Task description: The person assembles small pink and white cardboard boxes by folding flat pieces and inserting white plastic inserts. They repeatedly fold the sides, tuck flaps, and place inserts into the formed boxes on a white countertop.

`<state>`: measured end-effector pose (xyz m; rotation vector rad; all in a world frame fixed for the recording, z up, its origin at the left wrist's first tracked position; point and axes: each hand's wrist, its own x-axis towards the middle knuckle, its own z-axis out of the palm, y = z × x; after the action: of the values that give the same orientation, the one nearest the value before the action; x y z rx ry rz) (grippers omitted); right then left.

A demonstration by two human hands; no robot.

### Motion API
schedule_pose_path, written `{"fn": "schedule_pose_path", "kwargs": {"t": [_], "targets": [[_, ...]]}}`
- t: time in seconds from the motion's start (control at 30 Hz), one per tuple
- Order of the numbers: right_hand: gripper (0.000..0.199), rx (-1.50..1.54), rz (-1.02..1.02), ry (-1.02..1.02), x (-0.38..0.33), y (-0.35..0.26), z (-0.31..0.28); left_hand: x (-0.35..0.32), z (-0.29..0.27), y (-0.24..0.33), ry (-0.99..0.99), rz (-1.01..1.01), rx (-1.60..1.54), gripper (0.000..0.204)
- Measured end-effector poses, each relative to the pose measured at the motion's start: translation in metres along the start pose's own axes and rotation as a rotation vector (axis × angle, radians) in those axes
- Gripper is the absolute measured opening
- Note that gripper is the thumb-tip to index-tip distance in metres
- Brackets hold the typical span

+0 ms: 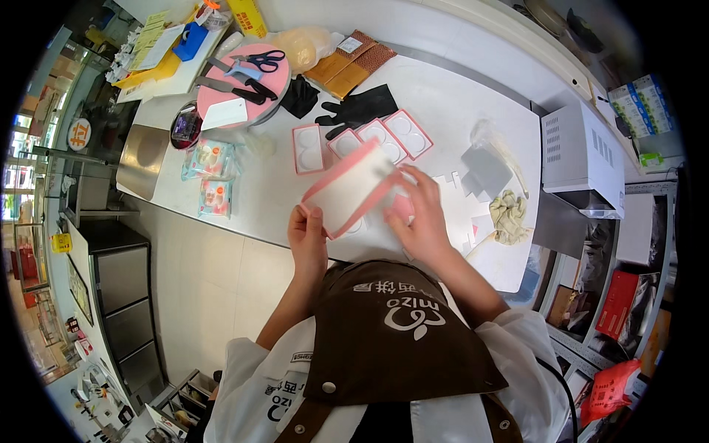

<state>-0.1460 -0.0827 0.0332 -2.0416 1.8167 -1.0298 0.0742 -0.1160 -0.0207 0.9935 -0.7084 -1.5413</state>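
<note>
A partly folded paper box (347, 193), white inside with pink side walls, is held above the table in front of me. My left hand (307, 242) is closed on its near left corner, thumb on the wall. My right hand (419, 215), somewhat blurred, curls at the right end with its fingertips on the box's edge. Just beyond lie several shallow pink-edged boxes with round white wells, among them an upright one (309, 149) and a tilted one (408, 134). Flat white card pieces (448, 201) lie right of my right hand, partly hidden by it.
Black gloves (358, 109) and a brown package (350, 65) lie at the back. A pink round board (262, 83) carries knives and scissors (260, 57). Packets (214, 198) are at left. A grey sheet (487, 171), crumpled cloth (508, 218) and white appliance (587, 161) are at right.
</note>
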Motion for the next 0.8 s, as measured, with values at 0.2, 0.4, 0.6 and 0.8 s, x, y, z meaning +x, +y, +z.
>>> {"fn": "schedule_pose_path", "kwargs": {"t": [0.2, 0.4, 0.6, 0.8], "targets": [[0.076, 1.031, 0.781, -0.044, -0.011, 0.011, 0.021, -0.022, 0.014, -0.012, -0.127, -0.005, 0.143, 0.013], [0.072, 0.529, 0.406, 0.147, -0.025, 0.048, 0.054, -0.038, 0.021, -0.007, -0.745, -0.32, 0.275, 0.068], [0.064, 0.488, 0.442, -0.112, -0.028, -0.008, 0.011, -0.035, 0.024, -0.011, -0.456, -0.026, 0.401, 0.082], [0.064, 0.276, 0.312, -0.12, -0.033, -0.01, 0.015, -0.025, 0.033, 0.006, -0.415, 0.127, 0.749, 0.058]]}}
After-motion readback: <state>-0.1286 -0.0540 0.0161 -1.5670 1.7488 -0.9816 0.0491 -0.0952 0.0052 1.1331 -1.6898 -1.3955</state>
